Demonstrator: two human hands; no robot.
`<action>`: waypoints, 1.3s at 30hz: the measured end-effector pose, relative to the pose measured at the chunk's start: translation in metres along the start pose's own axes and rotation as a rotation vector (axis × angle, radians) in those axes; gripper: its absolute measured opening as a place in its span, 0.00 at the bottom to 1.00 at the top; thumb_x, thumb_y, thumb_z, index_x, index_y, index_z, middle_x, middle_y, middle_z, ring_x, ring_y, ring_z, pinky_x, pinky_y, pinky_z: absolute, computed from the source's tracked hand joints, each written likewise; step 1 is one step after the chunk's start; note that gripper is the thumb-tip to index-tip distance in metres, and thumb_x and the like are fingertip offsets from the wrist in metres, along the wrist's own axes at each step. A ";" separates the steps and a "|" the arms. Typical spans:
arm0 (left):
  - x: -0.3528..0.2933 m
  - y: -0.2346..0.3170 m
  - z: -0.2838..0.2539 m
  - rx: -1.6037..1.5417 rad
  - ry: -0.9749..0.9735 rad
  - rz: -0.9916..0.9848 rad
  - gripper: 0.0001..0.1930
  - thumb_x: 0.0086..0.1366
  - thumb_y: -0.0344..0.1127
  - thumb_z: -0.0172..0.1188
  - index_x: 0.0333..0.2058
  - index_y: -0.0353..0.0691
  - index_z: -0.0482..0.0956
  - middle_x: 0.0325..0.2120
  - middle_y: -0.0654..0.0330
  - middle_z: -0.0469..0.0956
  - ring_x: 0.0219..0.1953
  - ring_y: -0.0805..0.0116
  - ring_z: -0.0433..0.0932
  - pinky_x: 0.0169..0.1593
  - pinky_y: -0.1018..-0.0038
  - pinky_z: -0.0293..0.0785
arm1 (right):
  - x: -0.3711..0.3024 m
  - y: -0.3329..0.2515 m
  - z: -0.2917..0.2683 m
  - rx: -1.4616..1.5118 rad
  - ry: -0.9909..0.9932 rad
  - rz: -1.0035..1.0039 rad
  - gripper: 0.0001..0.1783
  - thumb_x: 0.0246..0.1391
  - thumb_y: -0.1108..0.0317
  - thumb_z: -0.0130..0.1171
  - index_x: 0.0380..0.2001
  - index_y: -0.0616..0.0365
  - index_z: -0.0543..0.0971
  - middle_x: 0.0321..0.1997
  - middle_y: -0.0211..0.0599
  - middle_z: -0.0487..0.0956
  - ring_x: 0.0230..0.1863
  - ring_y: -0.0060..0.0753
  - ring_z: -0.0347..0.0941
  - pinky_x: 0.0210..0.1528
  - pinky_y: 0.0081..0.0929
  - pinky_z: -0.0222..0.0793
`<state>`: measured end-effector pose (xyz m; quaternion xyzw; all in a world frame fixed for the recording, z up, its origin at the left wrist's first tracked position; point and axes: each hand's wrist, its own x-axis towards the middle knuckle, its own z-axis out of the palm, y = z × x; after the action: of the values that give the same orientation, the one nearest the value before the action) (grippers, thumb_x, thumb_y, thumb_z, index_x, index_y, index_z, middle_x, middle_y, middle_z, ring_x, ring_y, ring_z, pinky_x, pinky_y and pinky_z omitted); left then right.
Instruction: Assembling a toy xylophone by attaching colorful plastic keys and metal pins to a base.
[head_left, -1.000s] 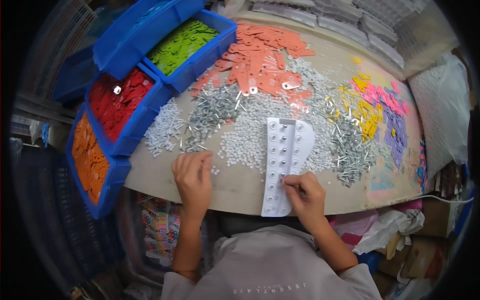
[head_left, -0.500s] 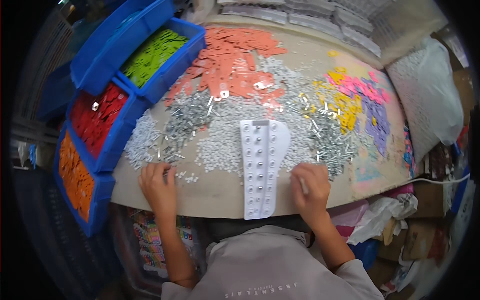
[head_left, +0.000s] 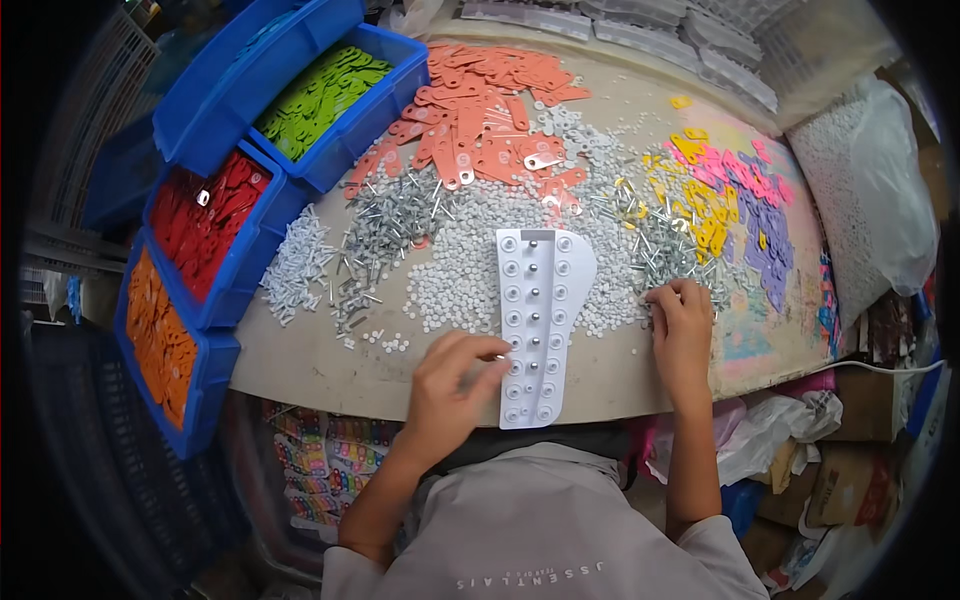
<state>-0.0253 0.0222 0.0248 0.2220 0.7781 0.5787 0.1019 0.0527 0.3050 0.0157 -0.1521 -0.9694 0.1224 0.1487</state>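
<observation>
My left hand [head_left: 450, 385] is closed in a pinch at the left edge of a white plastic jig [head_left: 573, 300], with a small shiny metal pin [head_left: 500, 357] at its fingertips. Round sockets run down both sides of the jig, and silver pin heads show along its middle channel. Over on the right, my right hand [head_left: 684, 325] has its fingers bent together at the near edge of a heap of metal pins [head_left: 665, 250]. What those fingers hold, if anything, is too small to make out.
Small white plastic pieces [head_left: 455, 270] spread behind the jig. More metal pins [head_left: 385, 220] and pale screw-like pieces [head_left: 298, 265] lie left. Coral flat tags [head_left: 480, 110] sit at the back. Blue bins [head_left: 215, 350] hold coloured tags; yellow, pink and purple pieces [head_left: 765, 250] lie right.
My left hand has moved right, from the table's left side to the jig, with a pin at its fingertips. My right hand has moved right and farther away, to the right-hand pin heap.
</observation>
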 end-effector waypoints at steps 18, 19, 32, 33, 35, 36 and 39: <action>-0.005 0.007 0.007 0.425 -0.242 0.349 0.08 0.54 0.33 0.70 0.35 0.45 0.85 0.42 0.64 0.78 0.49 0.61 0.73 0.54 0.62 0.61 | -0.054 -0.087 -0.018 0.768 -0.075 -0.026 0.11 0.51 0.86 0.58 0.37 0.62 0.78 0.37 0.39 0.77 0.38 0.33 0.74 0.42 0.26 0.68; -0.005 0.007 0.004 0.424 -0.244 0.345 0.08 0.54 0.33 0.70 0.35 0.45 0.85 0.42 0.64 0.78 0.49 0.61 0.73 0.54 0.62 0.61 | -0.057 -0.091 -0.016 0.759 -0.070 -0.083 0.12 0.49 0.86 0.60 0.37 0.63 0.78 0.37 0.38 0.78 0.38 0.33 0.74 0.41 0.26 0.69; -0.010 -0.015 -0.014 0.440 -0.064 0.209 0.11 0.60 0.28 0.63 0.42 0.40 0.83 0.34 0.61 0.77 0.40 0.60 0.74 0.48 0.63 0.64 | -0.066 -0.101 0.002 0.595 -0.287 -0.305 0.13 0.40 0.81 0.68 0.30 0.57 0.77 0.36 0.33 0.80 0.36 0.40 0.72 0.40 0.34 0.68; -0.010 -0.016 -0.013 0.433 -0.064 0.197 0.10 0.60 0.28 0.63 0.42 0.39 0.83 0.33 0.61 0.76 0.40 0.60 0.74 0.48 0.63 0.64 | -0.066 -0.101 0.002 0.593 -0.281 -0.311 0.13 0.40 0.81 0.68 0.30 0.57 0.77 0.36 0.33 0.80 0.36 0.40 0.72 0.40 0.34 0.68; -0.005 -0.013 -0.012 0.426 -0.041 0.202 0.09 0.60 0.27 0.63 0.41 0.39 0.83 0.31 0.60 0.77 0.38 0.59 0.74 0.47 0.64 0.64 | -0.067 -0.101 0.003 0.532 -0.259 -0.409 0.13 0.39 0.79 0.68 0.30 0.56 0.77 0.38 0.31 0.80 0.36 0.38 0.72 0.41 0.34 0.68; -0.002 -0.012 -0.012 0.420 -0.023 0.198 0.09 0.60 0.26 0.63 0.40 0.38 0.83 0.30 0.60 0.78 0.37 0.59 0.74 0.46 0.65 0.64 | -0.067 -0.101 0.004 0.527 -0.251 -0.413 0.13 0.39 0.79 0.68 0.30 0.56 0.77 0.38 0.31 0.80 0.36 0.38 0.72 0.41 0.34 0.68; 0.006 -0.013 -0.015 0.431 0.004 0.208 0.09 0.60 0.26 0.63 0.40 0.39 0.83 0.29 0.59 0.77 0.36 0.58 0.74 0.45 0.64 0.64 | -0.064 -0.102 0.002 0.483 -0.241 -0.442 0.12 0.41 0.78 0.68 0.30 0.55 0.78 0.39 0.29 0.79 0.35 0.38 0.71 0.41 0.34 0.68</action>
<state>-0.0393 0.0093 0.0178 0.3164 0.8567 0.4073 -0.0094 0.0840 0.1887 0.0265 0.1167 -0.9325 0.3304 0.0878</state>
